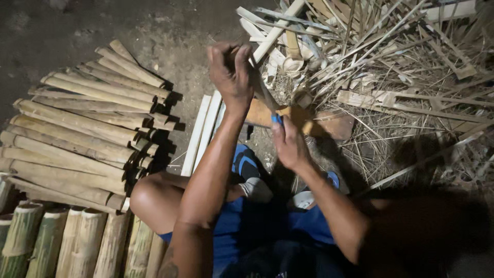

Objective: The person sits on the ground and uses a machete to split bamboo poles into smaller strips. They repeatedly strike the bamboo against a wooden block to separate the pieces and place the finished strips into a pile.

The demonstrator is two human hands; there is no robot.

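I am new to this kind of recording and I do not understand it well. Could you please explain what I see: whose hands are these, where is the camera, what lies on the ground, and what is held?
There is no machine here. A person wears the one camera on the head, so you look down at that person's own two bare hands and bent knees.

The left hand is closed around the upper end of a pale bamboo strip. The right hand grips a tool with a blue handle, low against the strip, above a wooden block. The blade itself is hard to see.

On the dirt ground, a stack of split bamboo pieces lies on the left, with round greenish bamboo sections below it. Two flat pale slats lie beside the left arm. On the right is a heap of thin offcuts and shavings.
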